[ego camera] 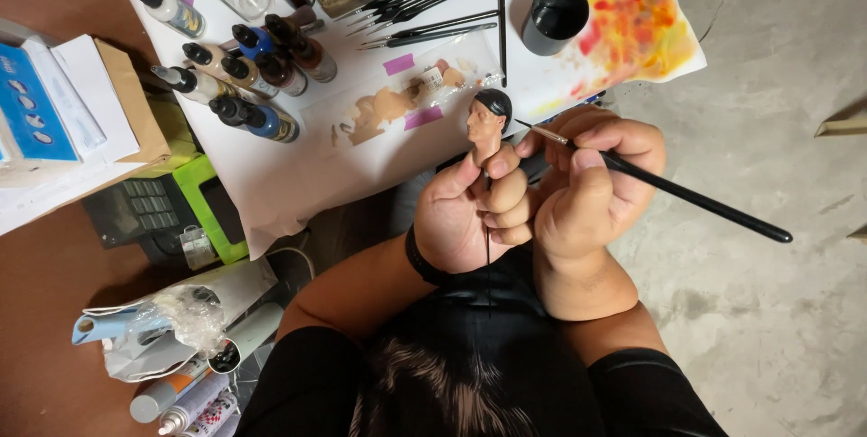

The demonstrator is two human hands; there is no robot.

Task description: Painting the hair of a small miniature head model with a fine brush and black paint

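My left hand [470, 211] grips a thin stick that carries a small painted head [488, 121] with black hair and skin-toned face. My right hand [591, 184] holds a fine black paintbrush [686, 195], its metal ferrule and tip pointing left at the back of the small head. The two hands press together over my lap, just off the near edge of the white paper [298, 166]. A black band sits on my left wrist.
On the white paper lie several dropper paint bottles [244, 71], a row of black brushes [424, 4], a clear palette sheet with tan paint [388, 107], a black cup [555, 17] and a stained paper [632, 13]. A green-edged device [172, 207] and spray cans [181, 396] sit left. Concrete floor right.
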